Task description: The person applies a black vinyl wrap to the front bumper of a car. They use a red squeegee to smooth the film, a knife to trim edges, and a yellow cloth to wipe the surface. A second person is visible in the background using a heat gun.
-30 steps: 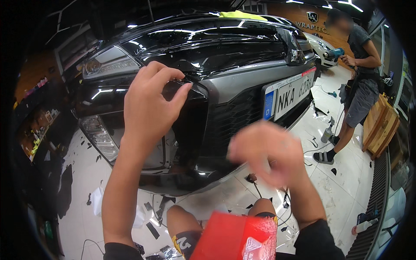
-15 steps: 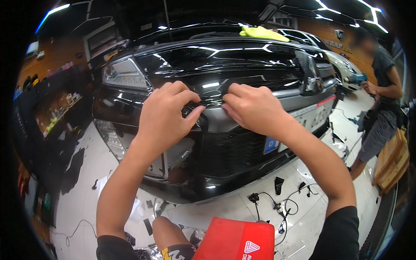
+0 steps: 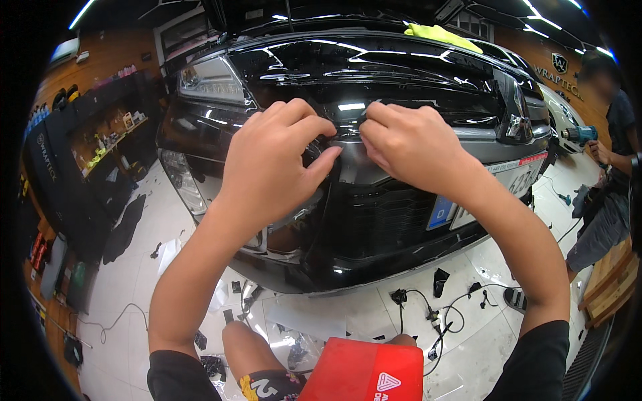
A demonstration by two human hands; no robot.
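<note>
Both my hands are at the front of a black car (image 3: 374,200), level with the upper edge of its grille. Glossy black vinyl film (image 3: 349,121) lies between them, shiny and creased. My left hand (image 3: 277,150) curls with thumb and forefinger close to each other on the film's edge; the tips partly hide what they grip. Opposite it, my right hand (image 3: 414,140) pinches the film with bent fingers, its fingertips turned toward the left hand. A silver-grey trim bar (image 3: 361,157) shows just below the hands.
At the right a co-worker (image 3: 605,127) holds a teal heat gun (image 3: 580,134). Black film scraps (image 3: 440,282) and a cable (image 3: 455,314) lie on the tiled floor. A red pouch-like thing (image 3: 354,367) is close below me. A yellow cloth (image 3: 445,37) rests atop the car.
The view has shifted, so the car sits higher and farther right. My hands stay at the same part of the grille, gripping the film. The co-worker with the heat gun appears nearer the right edge.
</note>
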